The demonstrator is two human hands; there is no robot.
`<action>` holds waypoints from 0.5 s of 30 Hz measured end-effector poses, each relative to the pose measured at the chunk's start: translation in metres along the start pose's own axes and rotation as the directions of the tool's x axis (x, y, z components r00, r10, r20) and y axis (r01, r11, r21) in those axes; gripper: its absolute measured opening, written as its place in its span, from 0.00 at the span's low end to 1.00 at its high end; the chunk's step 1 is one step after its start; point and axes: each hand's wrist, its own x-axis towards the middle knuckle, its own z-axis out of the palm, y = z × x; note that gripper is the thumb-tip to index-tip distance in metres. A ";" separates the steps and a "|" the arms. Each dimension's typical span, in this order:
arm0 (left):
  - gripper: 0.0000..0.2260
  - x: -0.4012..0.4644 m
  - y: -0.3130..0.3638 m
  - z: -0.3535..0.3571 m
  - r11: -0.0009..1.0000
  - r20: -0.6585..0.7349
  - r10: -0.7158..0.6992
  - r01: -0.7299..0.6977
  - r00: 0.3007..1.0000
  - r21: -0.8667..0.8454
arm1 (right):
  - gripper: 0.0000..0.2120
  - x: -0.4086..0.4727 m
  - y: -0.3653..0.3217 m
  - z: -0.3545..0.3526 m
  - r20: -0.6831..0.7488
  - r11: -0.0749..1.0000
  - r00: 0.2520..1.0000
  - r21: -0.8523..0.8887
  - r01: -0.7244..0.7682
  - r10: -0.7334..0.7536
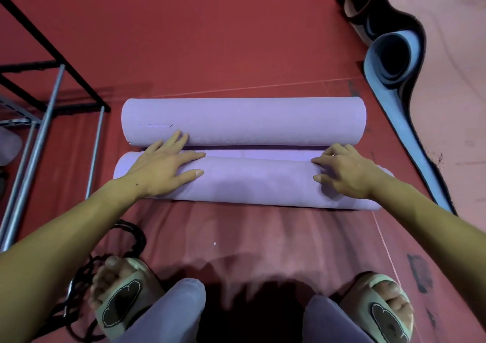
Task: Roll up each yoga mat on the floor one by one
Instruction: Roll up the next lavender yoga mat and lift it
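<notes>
Both hands are working the near lilac yoga mat roll [252, 182] right now, w/ the person crouching over it, sandalled feet at the bottom of view. The left hand [163, 166] is lying flat across the roll's left part, fingers straight and spread, pressing rather than gripping; fingertips are reaching over the top toward the far lilac roll [243, 121], which is sitting just beyond the near roll, parallel to it, a thin dark gap between them. The right hand [344, 169] is sitting on the near roll's right part, fingers bent, tips digging in at the top edge, apparently pinching the mat's outer layer. A short strip of flat lilac mat [263, 153] is showing just beyond the near roll, so this one looks almost rolled, only the tail left. Risks from here: hands are pushing unevenly, one flat, one pinching, so the roll could be skewing, ends telescoping; it's looking fat and soft, so letting go early probably means it's springing loose. Pushing on could also be bumping the far roll and nudging it away. Right of the near roll, by the pink wall, blue-grey rolled mats [389, 61] are standing on end; left of it, a metal rack [50, 111] is standing on the red floor [210, 40]; near-left, black cords [79, 284] are lying by the foot, poss. snag.
</notes>
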 end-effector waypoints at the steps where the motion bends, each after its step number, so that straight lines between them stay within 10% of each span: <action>1: 0.37 0.001 0.001 -0.002 1.000 0.010 -0.006 0.006 1.000 0.013 | 0.24 0.001 -0.001 0.001 -0.021 1.000 1.000 0.004 0.005 -0.005; 7: 0.45 0.007 0.019 -0.015 0.997 0.051 -0.075 0.074 0.996 0.022 | 0.18 -0.004 -0.008 0.009 -0.143 0.999 0.990 0.045 0.023 -0.016; 15: 0.65 0.002 0.028 -0.007 0.974 0.069 -0.087 0.070 0.994 0.214 | 0.41 -0.021 -0.031 0.017 -0.212 0.996 0.975 -0.059 -0.073 0.059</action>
